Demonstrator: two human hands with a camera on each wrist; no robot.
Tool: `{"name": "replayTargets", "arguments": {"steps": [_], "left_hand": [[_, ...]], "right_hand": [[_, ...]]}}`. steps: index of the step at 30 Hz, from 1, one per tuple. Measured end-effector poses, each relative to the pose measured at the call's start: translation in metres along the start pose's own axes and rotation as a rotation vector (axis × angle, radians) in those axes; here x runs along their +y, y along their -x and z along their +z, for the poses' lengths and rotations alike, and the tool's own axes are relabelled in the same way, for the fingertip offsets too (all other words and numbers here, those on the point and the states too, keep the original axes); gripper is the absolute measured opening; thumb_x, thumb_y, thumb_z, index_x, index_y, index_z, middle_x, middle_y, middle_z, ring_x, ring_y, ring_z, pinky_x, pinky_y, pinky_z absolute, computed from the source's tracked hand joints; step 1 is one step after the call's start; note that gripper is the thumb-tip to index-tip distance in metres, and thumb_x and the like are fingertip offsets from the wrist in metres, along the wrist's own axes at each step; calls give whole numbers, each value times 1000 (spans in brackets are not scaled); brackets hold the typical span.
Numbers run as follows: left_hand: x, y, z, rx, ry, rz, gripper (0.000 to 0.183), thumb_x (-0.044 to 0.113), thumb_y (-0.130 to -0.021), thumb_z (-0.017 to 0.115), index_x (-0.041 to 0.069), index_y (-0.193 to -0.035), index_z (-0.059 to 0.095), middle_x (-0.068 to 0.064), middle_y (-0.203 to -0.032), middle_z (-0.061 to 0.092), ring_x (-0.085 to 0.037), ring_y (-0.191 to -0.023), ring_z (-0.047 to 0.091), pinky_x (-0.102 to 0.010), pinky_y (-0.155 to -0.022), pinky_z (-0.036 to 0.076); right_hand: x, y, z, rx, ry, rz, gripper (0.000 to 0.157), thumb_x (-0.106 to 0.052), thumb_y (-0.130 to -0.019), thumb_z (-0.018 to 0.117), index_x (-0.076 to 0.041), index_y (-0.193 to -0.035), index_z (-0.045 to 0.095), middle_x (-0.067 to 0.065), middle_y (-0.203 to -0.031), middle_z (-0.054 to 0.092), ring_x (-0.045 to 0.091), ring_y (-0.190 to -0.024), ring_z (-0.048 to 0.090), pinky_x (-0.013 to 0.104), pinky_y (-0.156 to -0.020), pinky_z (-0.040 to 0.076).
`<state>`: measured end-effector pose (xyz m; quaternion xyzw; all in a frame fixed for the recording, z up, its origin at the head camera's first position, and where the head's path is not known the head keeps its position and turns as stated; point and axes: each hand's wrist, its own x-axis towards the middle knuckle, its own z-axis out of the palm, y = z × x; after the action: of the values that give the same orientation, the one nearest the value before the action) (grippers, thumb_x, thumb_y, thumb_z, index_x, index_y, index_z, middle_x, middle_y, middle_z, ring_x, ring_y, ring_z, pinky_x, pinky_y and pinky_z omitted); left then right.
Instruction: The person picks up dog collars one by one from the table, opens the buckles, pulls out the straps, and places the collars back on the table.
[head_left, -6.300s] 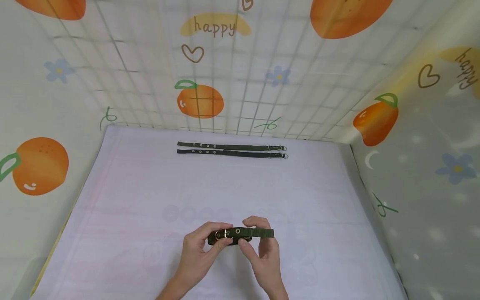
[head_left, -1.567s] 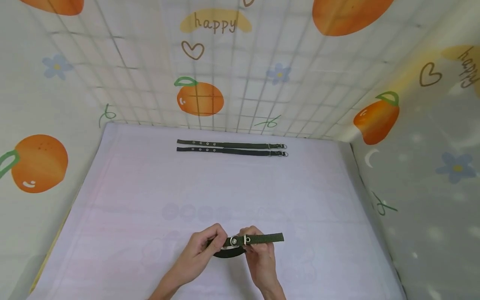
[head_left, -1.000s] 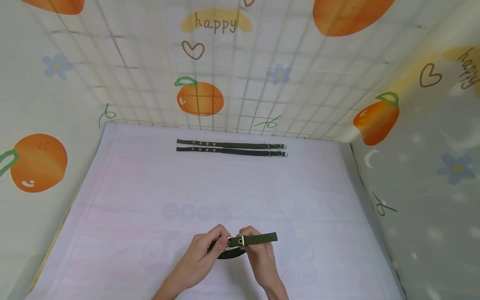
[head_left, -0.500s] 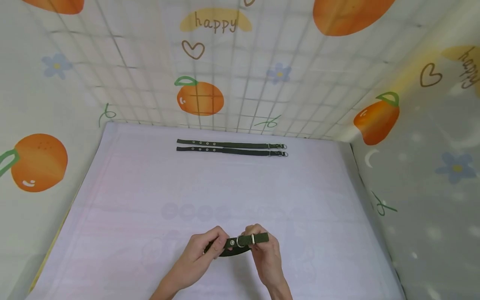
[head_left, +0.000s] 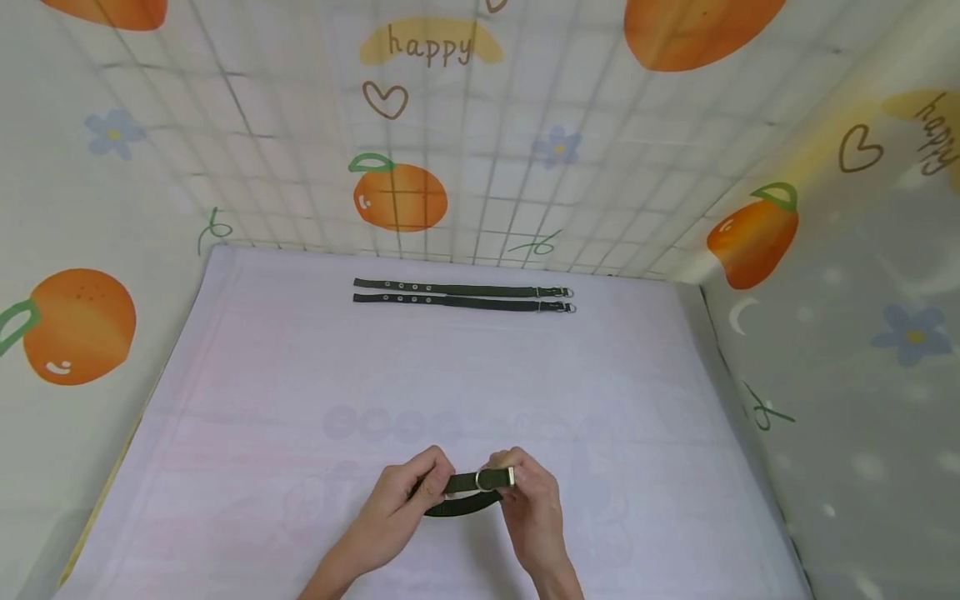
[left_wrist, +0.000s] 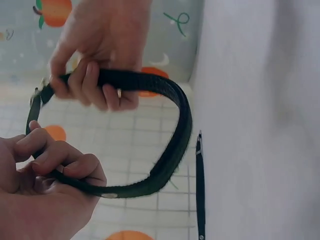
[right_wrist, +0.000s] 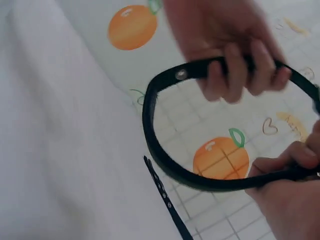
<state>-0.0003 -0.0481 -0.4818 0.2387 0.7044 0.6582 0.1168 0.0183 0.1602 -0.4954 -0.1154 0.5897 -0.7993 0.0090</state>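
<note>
A dark green webbing collar (head_left: 467, 504), bent into a loop, is held by both hands above the near part of the table. My left hand (head_left: 401, 508) grips the strap on the loop's left side, thumb on top. Opposite it, my right hand (head_left: 532, 508) pinches the collar by the metal buckle (head_left: 512, 476). A D-ring (head_left: 480, 479) lies just left of the buckle, and hardly any strap end shows past it. In the left wrist view, the fingers of both hands curl round the collar (left_wrist: 182, 120). An eyelet (right_wrist: 181, 74) shows in the right wrist view.
Two similar collars, one green (head_left: 487, 291) and one black (head_left: 487, 306), lie straight and side by side at the back of the white-covered table (head_left: 300, 358). Behind them rises a patterned cloth (head_left: 480, 192) over a wire grid, with more cloth on both sides.
The strap end that stuck out to the right of the buckle has drawn back leftward until almost none shows. The right hand has shifted slightly right. The two collars at the back stay put.
</note>
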Motion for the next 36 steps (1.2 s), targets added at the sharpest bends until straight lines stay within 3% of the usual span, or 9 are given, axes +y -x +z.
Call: {"name": "replayTargets", "arguments": {"steps": [4, 9, 12, 15, 20, 24, 28, 32, 36], "left_hand": [[-4, -1, -3, 4, 84, 9, 22, 8, -116, 44, 8, -98, 57, -7, -73, 39, 1, -66, 33, -27, -55, 35], [-13, -5, -12, 52, 227, -50, 26, 15, -118, 39, 2, -101, 54, -5, -74, 38, -11, -65, 34, -32, -56, 31], [-21, -8, -24, 142, 384, -131, 31, 27, -119, 36, 3, -104, 50, 2, -76, 41, -12, -65, 37, -29, -61, 34], [-30, -13, -40, 290, 521, -225, 31, 37, -117, 41, 9, -115, 53, 7, -84, 52, -8, -68, 50, -24, -69, 46], [-46, -20, -62, 498, 573, -306, 36, 31, -115, 54, 10, -144, 53, 5, -112, 67, -9, -84, 75, -30, -91, 65], [-62, -29, -77, 621, 577, -313, 38, 24, -111, 63, 14, -145, 47, -2, -134, 67, -16, -100, 82, -38, -101, 64], [-80, -41, -98, 695, 566, -307, 35, 17, -109, 65, 12, -135, 42, -21, -150, 57, -19, -112, 81, -37, -105, 61], [-99, -52, -122, 642, 458, -366, 34, 14, -112, 58, 0, -138, 42, -34, -156, 52, -16, -115, 79, -35, -106, 60], [-110, -61, -142, 548, 264, -457, 40, 16, -114, 55, -7, -145, 45, -31, -152, 59, -20, -115, 79, -39, -105, 61]], "right_hand": [[-4, -2, -4, 56, -99, 25, 28, -9, -108, 23, -11, -85, 40, -2, -78, 29, 17, -76, 29, 44, -78, 22], [-5, -10, -16, 82, -267, 7, 43, -17, -116, 14, -19, -83, 41, -4, -73, 24, 14, -70, 23, 42, -79, 18], [-6, -15, -29, 187, -366, 36, 46, -29, -121, 20, -20, -86, 49, -7, -70, 27, 13, -68, 21, 34, -75, 21], [-6, -20, -47, 320, -385, 114, 35, -40, -119, 34, -19, -99, 54, -10, -70, 31, 13, -70, 23, 28, -79, 32], [-5, -27, -77, 445, -342, 233, 25, -42, -117, 45, -19, -122, 52, -12, -82, 38, 10, -80, 35, 29, -88, 39], [-4, -35, -96, 524, -233, 271, 32, -40, -117, 47, -17, -139, 49, -12, -108, 52, 9, -96, 49, 26, -94, 48], [2, -55, -114, 592, -19, 299, 30, -41, -116, 49, -17, -134, 44, 1, -140, 61, 12, -122, 64, 23, -104, 55], [17, -79, -137, 581, 254, 346, 30, -42, -114, 52, -15, -123, 42, 15, -150, 66, 8, -119, 75, 23, -105, 59], [33, -95, -161, 532, 543, 410, 45, -48, -112, 56, -11, -136, 49, 12, -139, 75, 2, -105, 76, 17, -96, 58]]}}
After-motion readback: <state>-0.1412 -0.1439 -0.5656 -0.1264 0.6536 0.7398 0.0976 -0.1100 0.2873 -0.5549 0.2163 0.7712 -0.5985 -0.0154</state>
